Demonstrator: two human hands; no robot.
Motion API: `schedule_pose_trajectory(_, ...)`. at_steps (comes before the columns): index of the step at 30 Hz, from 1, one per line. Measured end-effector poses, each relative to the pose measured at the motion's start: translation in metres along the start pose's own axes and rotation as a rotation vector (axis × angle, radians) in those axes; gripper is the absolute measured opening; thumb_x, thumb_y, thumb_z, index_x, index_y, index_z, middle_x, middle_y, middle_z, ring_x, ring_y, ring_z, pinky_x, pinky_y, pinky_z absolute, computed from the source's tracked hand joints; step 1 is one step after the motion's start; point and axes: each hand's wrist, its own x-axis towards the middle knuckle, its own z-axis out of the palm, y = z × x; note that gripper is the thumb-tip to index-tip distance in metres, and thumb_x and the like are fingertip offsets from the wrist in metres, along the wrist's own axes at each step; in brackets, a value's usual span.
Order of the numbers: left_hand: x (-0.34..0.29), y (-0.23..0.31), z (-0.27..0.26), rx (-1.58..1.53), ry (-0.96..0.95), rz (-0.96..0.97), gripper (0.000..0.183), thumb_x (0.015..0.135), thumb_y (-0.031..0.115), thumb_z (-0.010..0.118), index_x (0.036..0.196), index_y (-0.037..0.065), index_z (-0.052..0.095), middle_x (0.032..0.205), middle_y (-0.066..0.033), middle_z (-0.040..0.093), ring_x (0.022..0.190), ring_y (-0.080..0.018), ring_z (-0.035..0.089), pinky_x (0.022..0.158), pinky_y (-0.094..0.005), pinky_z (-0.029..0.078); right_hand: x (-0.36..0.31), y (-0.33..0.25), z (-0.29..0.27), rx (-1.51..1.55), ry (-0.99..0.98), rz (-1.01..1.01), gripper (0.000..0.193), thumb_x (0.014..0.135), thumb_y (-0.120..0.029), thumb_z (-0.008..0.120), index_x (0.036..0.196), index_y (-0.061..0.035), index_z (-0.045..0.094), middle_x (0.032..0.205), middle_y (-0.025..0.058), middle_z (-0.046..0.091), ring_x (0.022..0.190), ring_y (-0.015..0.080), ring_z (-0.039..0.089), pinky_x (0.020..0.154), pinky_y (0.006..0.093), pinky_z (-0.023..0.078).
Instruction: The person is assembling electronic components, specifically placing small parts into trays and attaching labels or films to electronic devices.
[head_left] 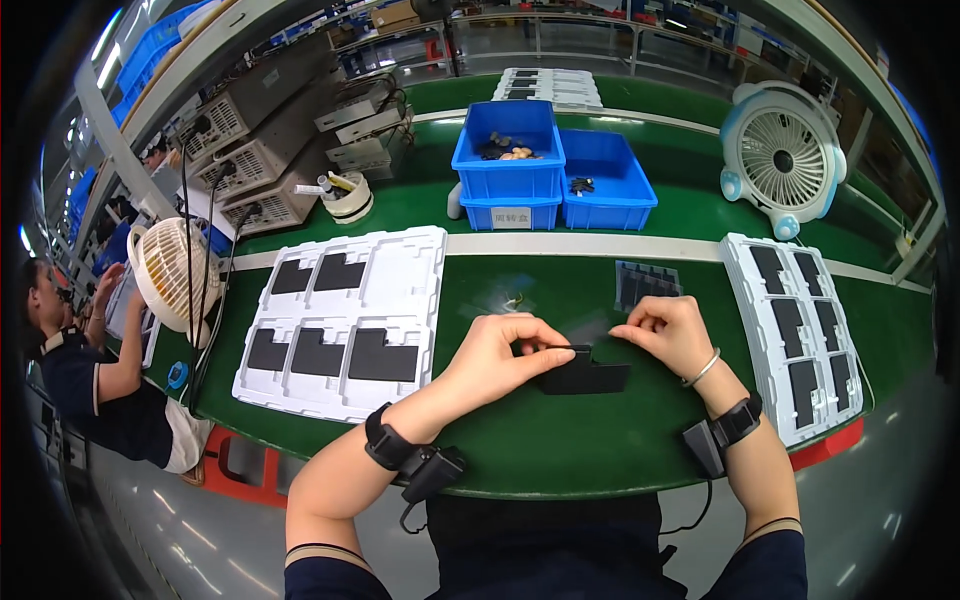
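Note:
Between the thumb and fingers of my left hand (505, 352) is a flat black L-shaped panel (592, 379), held just above the green bench top. My right hand (672, 335) is closed in a pinch to the right of the panel. A faint see-through film (588, 330) reaches its fingertips from behind the panel. Beyond my right hand lies a sheet of dark pieces (648, 286). Some crumpled clear film (510, 298) rests beyond my left hand.
A white tray (402, 272) of black panels lies left; another white tray (741, 300) lies right. Blue bins (510, 178) with small parts stand behind. A white-blue fan (783, 160) stands back right, a cream fan (176, 270) left. Another person (95, 375) works at far left.

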Motion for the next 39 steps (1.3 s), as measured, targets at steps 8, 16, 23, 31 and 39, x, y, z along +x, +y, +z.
schedule_pose_trajectory(8, -0.022, 0.008, -0.008, -0.101, -0.016, -0.031, 0.008, 0.081, 0.0, 0.064, 0.087, -0.005, 0.066, 0.078, -0.0067, 0.058, 0.063, -0.012, 0.063, 0.054, -0.0198, 0.048, -0.009, -0.032, 0.011, 0.5, -0.181, 0.063, 0.021, 0.073, -0.016, 0.076, 0.088, -0.0026, 0.069, 0.077, 0.0054, 0.066, 0.066, 0.0118, 0.061, 0.062, 0.0238, 0.049)
schedule_pose_trajectory(16, -0.02, 0.012, -0.002, -0.066, 0.014, -0.02, 0.008, 0.082, 0.001, 0.064, 0.088, -0.004, 0.065, 0.077, -0.0055, 0.056, 0.06, -0.0109, 0.063, 0.052, -0.0188, 0.048, -0.023, -0.046, 0.039, 0.533, -0.125, 0.169, 0.018, 0.073, -0.007, 0.075, 0.088, -0.0002, 0.068, 0.079, 0.0065, 0.066, 0.073, 0.0098, 0.062, 0.067, 0.0219, 0.051)
schedule_pose_trajectory(23, -0.016, 0.01, 0.0, -0.026, 0.073, 0.007, 0.005, 0.08, 0.001, 0.065, 0.082, -0.003, 0.065, 0.08, -0.0072, 0.059, 0.052, -0.0067, 0.058, 0.045, -0.0174, 0.044, -0.022, -0.054, 0.041, 0.462, -0.068, 0.096, 0.018, 0.075, -0.009, 0.073, 0.088, 0.0016, 0.067, 0.079, 0.009, 0.067, 0.07, 0.0124, 0.065, 0.064, 0.0236, 0.053)
schedule_pose_trajectory(31, -0.015, 0.003, 0.006, 0.018, 0.15, 0.038, 0.007, 0.077, 0.006, 0.069, 0.077, 0.001, 0.065, 0.067, -0.0027, 0.057, 0.044, -0.0045, 0.048, 0.044, -0.0202, 0.034, -0.024, -0.06, 0.045, 0.201, 0.043, -0.121, 0.013, 0.073, -0.004, 0.073, 0.083, 0.0016, 0.067, 0.077, 0.0097, 0.067, 0.069, 0.0128, 0.065, 0.062, 0.0235, 0.053)
schedule_pose_trajectory(39, -0.012, 0.0, -0.001, -0.52, 0.136, -0.336, 0.029, 0.091, 0.023, 0.056, 0.095, -0.004, 0.064, 0.077, -0.0074, 0.062, 0.061, -0.0149, 0.063, 0.06, -0.025, 0.051, -0.021, -0.04, 0.046, 0.77, -0.109, 0.286, 0.015, 0.078, -0.003, 0.069, 0.09, 0.0034, 0.062, 0.08, 0.004, 0.064, 0.075, 0.0068, 0.061, 0.067, 0.0185, 0.05)
